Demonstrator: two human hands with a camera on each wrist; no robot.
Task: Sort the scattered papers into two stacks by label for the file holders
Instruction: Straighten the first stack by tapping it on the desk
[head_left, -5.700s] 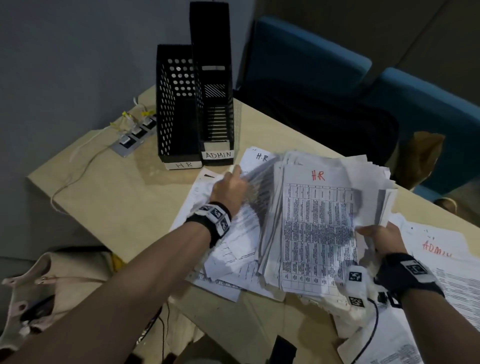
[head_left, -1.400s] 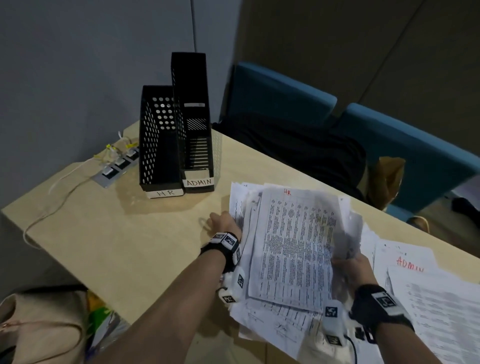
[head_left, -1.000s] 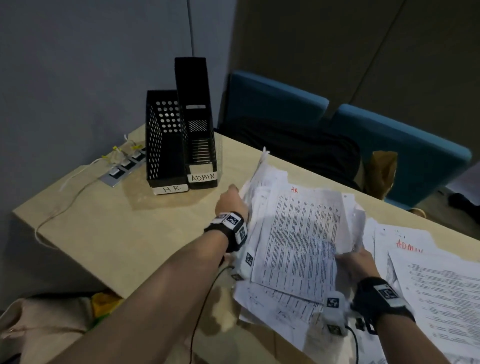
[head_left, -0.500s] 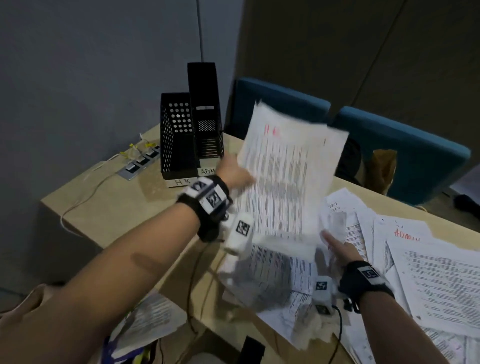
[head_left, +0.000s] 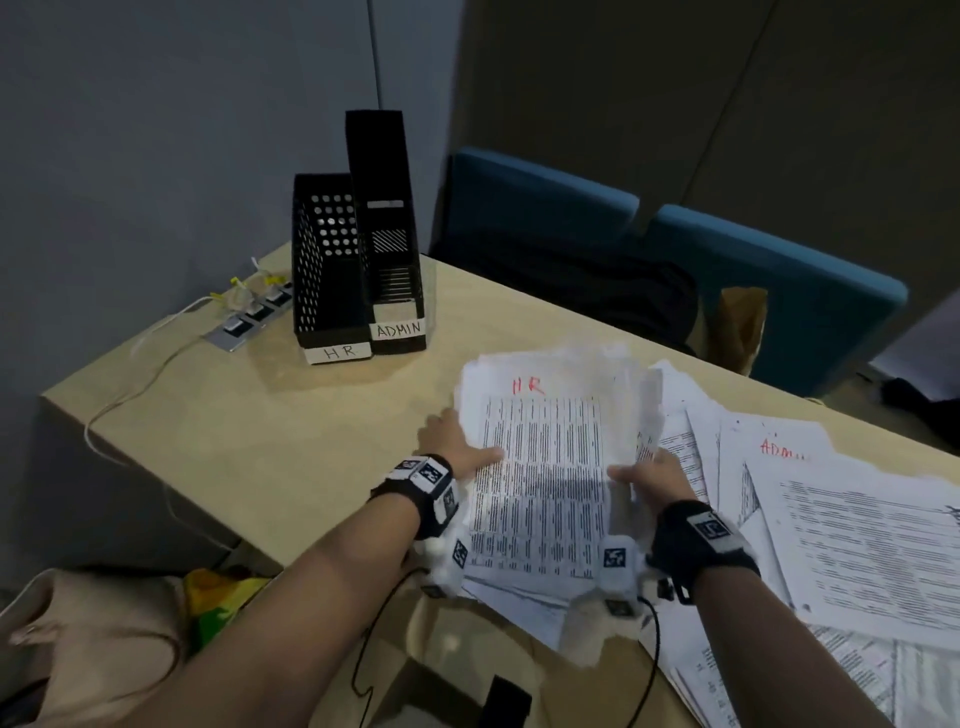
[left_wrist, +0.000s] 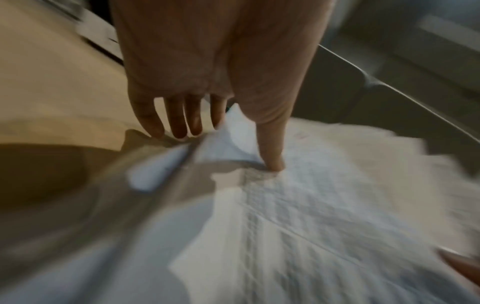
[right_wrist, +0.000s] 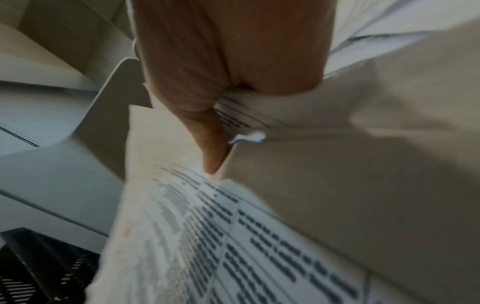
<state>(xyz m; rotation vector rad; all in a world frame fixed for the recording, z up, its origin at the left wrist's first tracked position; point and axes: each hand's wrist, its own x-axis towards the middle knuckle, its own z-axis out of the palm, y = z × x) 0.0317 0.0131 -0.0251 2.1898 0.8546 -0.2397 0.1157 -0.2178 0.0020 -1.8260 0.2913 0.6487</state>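
A thick HR paper stack (head_left: 543, 467), red "HR" on its top sheet, lies flat on the table (head_left: 260, 441) between my hands. My left hand (head_left: 457, 447) is at its left edge. The left thumb (left_wrist: 272, 160) presses on the top sheet, and the straight fingers (left_wrist: 182, 123) touch down beside the stack. My right hand (head_left: 649, 475) grips the right edge, with its thumb (right_wrist: 213, 152) on top and its fingers hidden under the sheets. An ADMIN pile (head_left: 857, 530) spreads out to the right. Two black file holders stand at the back left, labelled HR (head_left: 327, 270) and ADMIN (head_left: 387, 234).
A power strip (head_left: 249, 317) with a cable lies left of the holders. Two blue chairs (head_left: 779, 291) stand behind the table, with a dark garment (head_left: 571, 291) and a brown paper bag (head_left: 740, 327). A beige bag (head_left: 78, 649) sits below the near-left table edge.
Half a second ago my left hand held the HR sheets up in the air. Now they lie flat on the table with a hand at each side.
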